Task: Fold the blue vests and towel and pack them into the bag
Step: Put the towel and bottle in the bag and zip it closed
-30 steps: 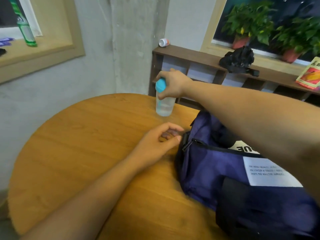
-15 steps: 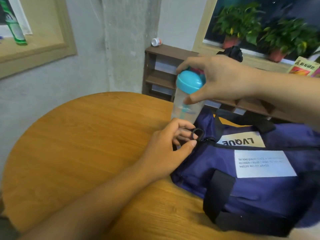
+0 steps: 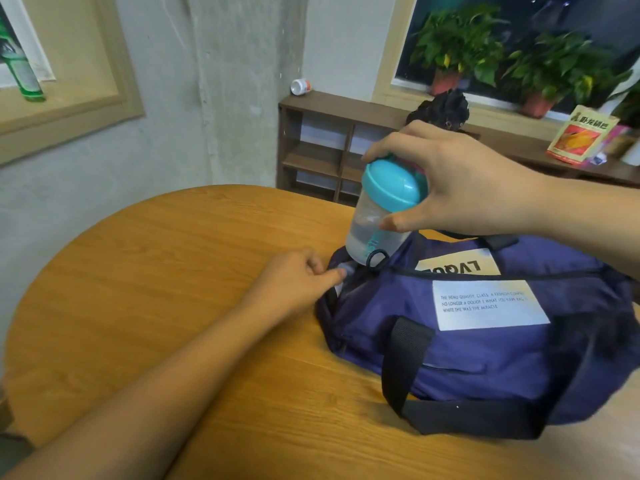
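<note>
Bag [image 3: 485, 358] is dark blue with black straps [image 3: 401, 368]. Our left hand [image 3: 294, 282] pinches its edge; our right hand [image 3: 460, 188] grips a bottle [image 3: 377, 223].

Soft, even indoor light brightens the wooden bench [image 3: 138, 289] and leaves only a faint shadow beneath the bag [image 3: 485, 358], the window [image 3: 588, 15] is dark, wide-angle distortion bows the frame's edges, and the bag's right end is smeared by blur.
</note>
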Available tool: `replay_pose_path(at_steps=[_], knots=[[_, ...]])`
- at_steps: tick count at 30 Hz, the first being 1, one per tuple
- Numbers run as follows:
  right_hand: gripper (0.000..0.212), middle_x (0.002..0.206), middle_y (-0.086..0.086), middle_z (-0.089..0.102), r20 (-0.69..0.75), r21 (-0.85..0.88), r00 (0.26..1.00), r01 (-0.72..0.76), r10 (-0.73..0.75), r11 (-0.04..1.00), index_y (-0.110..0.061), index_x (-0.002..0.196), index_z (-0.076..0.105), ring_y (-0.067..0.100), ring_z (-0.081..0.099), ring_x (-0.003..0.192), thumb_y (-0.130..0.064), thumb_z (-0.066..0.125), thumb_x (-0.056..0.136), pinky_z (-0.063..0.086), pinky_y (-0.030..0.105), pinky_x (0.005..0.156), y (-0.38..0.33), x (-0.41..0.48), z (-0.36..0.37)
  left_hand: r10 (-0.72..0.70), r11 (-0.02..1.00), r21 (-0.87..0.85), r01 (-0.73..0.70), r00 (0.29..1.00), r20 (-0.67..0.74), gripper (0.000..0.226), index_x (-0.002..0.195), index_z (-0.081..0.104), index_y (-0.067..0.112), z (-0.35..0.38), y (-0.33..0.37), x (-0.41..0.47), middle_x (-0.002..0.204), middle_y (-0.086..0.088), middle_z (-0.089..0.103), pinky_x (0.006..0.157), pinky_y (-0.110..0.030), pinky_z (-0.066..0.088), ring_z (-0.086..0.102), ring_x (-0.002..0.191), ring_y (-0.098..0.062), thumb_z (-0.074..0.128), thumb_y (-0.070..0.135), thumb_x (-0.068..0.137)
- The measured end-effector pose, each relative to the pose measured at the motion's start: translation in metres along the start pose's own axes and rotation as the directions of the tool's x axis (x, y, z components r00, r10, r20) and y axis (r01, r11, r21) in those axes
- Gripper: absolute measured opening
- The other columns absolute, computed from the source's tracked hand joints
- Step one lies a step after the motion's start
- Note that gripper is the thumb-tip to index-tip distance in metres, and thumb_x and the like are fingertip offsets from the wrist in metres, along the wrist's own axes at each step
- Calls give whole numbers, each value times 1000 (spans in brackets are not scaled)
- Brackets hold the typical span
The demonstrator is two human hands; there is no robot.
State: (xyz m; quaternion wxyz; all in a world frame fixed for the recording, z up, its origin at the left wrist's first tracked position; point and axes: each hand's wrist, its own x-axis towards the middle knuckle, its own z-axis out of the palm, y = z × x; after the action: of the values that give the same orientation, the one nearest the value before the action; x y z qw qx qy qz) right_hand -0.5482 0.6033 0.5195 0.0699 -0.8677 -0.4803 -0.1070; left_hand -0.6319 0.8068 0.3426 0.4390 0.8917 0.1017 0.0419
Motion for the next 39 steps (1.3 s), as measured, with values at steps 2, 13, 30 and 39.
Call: replay_pose_path(at_steps=[2, 13, 30, 39], knots=[[77, 125, -6, 52, -11, 8, 1000, 7, -7, 1000, -38, 137, 56, 16, 58, 108, -62, 84, 70, 46, 30, 96, -3, 0, 2, -2, 999, 42, 0, 999, 50, 38, 76, 61, 16, 6, -4, 7, 65, 5, 56, 58, -31, 36, 47, 58, -10, 75, 48, 92], [74, 118, -8, 56, 8, 101, 1000, 2, -3, 995, -42, 135, 56, 14, 58, 104, -62, 87, 70, 49, 34, 94, -6, 14, 16, -77, 977, -195, 84, 996, 46, 43, 64, 59, 14, 3, -8, 15, 58, 0, 54, 55, -31, 34, 45, 52, -11, 67, 35, 101], [83, 135, -5, 42, 50, -13, 999, 12, -11, 1000, -40, 144, 43, 26, 55, 116, -57, 84, 73, 54, 51, 94, 0, 15, 58, 51, 995, -80, -58, 995, -87, 41, 63, 52, 21, -25, 25, 25, 56, 9, 49, 61, -35, 35, 45, 60, -14, 59, 30, 102], [91, 157, -8, 36, 309, 153, 948, -123, 71, 981, -37, 167, 21, 9, 45, 133, -64, 67, 92, 33, 22, 105, 14, 10, 53, 161, 985, -38, -170, 971, -175, 15, 110, 49, 18, -13, 23, 18, 88, 1, 65, 65, -31, 45, 61, 74, -11, 62, 18, 102]])
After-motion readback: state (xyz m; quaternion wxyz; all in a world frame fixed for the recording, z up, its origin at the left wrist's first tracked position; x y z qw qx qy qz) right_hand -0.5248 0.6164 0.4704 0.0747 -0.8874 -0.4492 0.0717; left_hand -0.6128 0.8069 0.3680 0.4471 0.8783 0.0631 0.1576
